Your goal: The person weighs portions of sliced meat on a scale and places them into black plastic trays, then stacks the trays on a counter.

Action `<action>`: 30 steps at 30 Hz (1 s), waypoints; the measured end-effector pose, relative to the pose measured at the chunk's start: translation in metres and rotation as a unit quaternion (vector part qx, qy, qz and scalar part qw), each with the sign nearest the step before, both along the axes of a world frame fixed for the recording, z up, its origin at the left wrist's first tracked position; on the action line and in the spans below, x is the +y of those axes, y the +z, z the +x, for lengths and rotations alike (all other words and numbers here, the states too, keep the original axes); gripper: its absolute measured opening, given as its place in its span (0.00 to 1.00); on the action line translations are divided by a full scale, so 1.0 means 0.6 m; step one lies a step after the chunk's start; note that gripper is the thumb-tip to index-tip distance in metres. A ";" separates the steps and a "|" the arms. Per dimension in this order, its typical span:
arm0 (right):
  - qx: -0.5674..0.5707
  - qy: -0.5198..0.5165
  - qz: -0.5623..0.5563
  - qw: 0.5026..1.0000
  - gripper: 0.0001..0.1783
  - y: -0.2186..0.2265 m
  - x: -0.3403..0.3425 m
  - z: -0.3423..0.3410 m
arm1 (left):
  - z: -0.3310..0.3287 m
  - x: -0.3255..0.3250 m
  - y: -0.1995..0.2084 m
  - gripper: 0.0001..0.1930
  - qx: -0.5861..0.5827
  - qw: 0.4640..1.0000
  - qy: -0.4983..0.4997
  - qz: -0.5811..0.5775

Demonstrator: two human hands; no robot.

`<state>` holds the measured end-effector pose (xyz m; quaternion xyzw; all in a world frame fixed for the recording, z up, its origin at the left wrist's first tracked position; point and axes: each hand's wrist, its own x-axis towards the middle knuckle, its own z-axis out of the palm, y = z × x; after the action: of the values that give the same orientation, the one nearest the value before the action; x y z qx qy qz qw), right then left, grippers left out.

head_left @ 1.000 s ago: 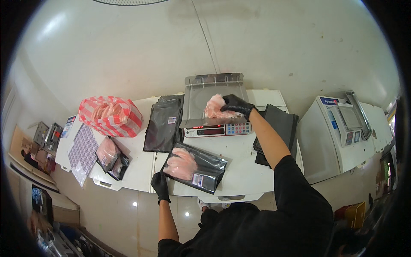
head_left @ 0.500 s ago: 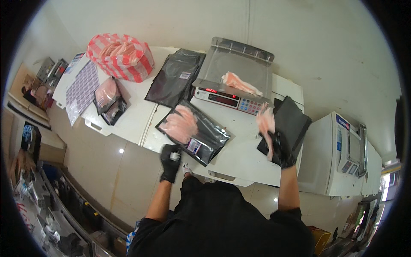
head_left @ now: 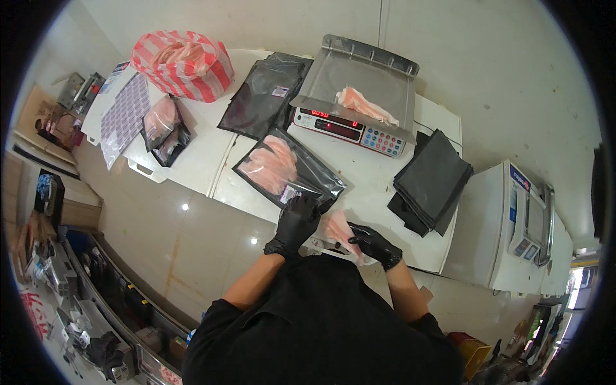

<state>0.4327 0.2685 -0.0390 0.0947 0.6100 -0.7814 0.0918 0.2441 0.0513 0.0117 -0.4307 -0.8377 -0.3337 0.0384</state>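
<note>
My gloved right hand (head_left: pixel 377 245) pinches a pale pink, thin slice of meat (head_left: pixel 339 232) at the table's front edge. Just left of it, my gloved left hand (head_left: pixel 297 224) is closed on the near edge of a flat plastic bag (head_left: pixel 328 183), black-backed with a clear front; its fingertips are partly hidden. Several overlapping meat slices (head_left: pixel 269 165) show through the bag's clear front, beside a small label (head_left: pixel 289 194). Beyond the bag stands a digital scale (head_left: pixel 346 131), its display lit red, with another piece of meat (head_left: pixel 366 106) on its tray.
A red-and-white striped bag (head_left: pixel 218 74) of meat stands back left. Filled packs (head_left: pixel 168 131) and a label sheet (head_left: pixel 125 115) lie near it. Dark bags (head_left: pixel 260 96) lie left of the scale, and a stack of black bags (head_left: pixel 433 179) at right. A second scale (head_left: pixel 529 224) sits far right.
My right hand has come left and nearer with the meat slice, away from the black stack. My left hand has moved right onto the bag's near edge.
</note>
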 end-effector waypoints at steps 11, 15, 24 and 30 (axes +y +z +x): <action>0.173 -0.168 0.081 0.967 0.21 -0.117 -0.117 -0.321 | 0.014 -0.028 0.009 0.11 -0.056 0.982 0.033 0.177; 0.207 -0.187 0.310 0.909 0.27 -0.272 -0.058 -0.392 | 0.027 -0.022 0.031 0.11 -0.087 0.975 0.046 0.199; 0.250 -0.006 0.378 0.891 0.33 0.005 -0.077 -0.258 | -0.036 -0.134 -0.019 0.08 -0.130 0.938 0.195 0.256; 0.307 0.133 0.634 0.697 0.31 0.037 -0.088 -0.334 | -0.176 -0.168 -0.102 0.06 -0.211 0.879 0.249 0.349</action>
<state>0.2321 0.2159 -0.0171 -0.1964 0.9615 -0.1750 -0.0792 0.1386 -0.0493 -0.0497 -0.0857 -0.7351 -0.6664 0.0904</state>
